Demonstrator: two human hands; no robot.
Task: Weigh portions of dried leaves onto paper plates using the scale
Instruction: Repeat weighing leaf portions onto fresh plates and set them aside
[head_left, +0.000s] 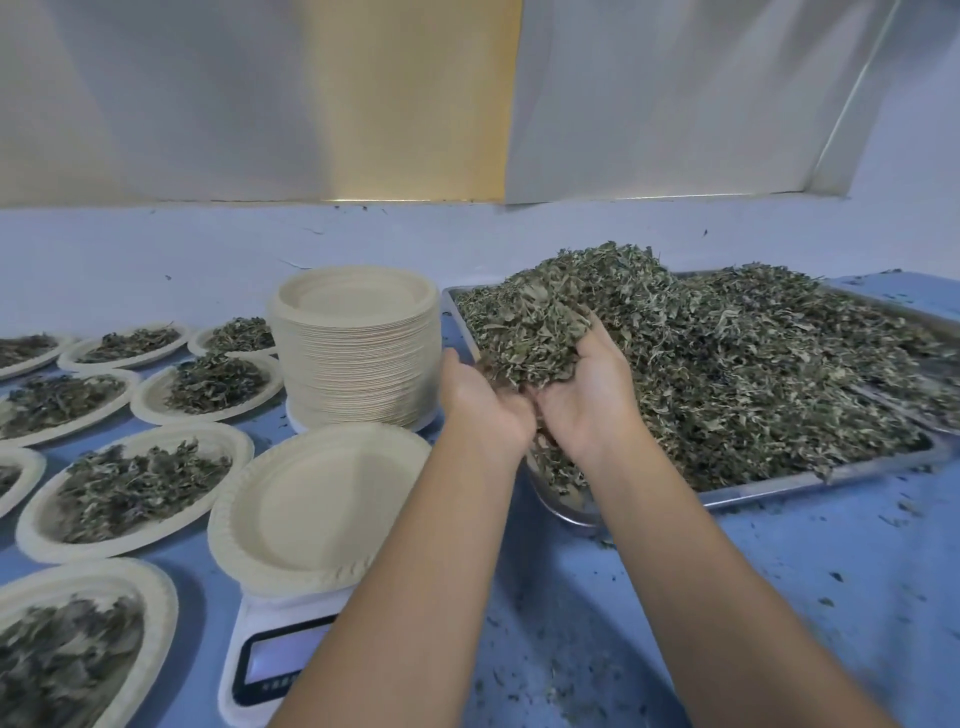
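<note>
We see a blue bench (727, 597), flecked with leaf crumbs, meeting a pale wall (156, 260) under shiny panels (208, 104). At the right, a steel tray (779, 491) carries a deep heap of dried leaves (753, 374). Filled plates (135, 488) crowd the left, and a tall plate stack (358, 358) stands just left of the tray. Nearer, one empty plate (311, 499) sits on the white scale (249, 629), whose display our left forearm partly hides. Over the tray's near left corner, the left grip (480, 400) and right grip (587, 400) cup together, holding a clump of leaves.
</note>
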